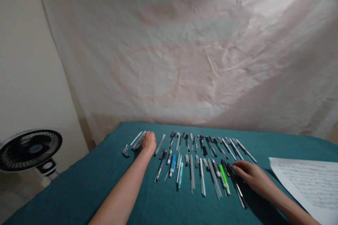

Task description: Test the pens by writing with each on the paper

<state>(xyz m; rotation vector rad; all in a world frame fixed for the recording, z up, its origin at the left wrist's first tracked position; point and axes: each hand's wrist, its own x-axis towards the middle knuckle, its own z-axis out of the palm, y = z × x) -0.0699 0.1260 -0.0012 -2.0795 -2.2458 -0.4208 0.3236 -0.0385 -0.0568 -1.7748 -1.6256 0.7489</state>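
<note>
My left hand (149, 141) reaches to the far left of the pen rows, its fingers curled down over a group of clear pens (138, 140); what the fingertips grip is hidden. Beside it lie a loose pen cap (126, 151) and a single clear pen (160, 145). At the right end of the near row, my right hand (249, 172) rests low with its fingers stretched out. Its fingertips are close to a black pen (237, 186); whether they touch it I cannot tell. A green highlighter (224, 178) lies just left of that pen.
Two rows of pens, including a blue marker (172, 165) and a teal pen (180, 175), lie on the green tablecloth (105, 179). A written paper sheet (311, 186) is at right. A black fan (31, 149) stands left of the table, and a pale sheet (185, 59) hangs behind.
</note>
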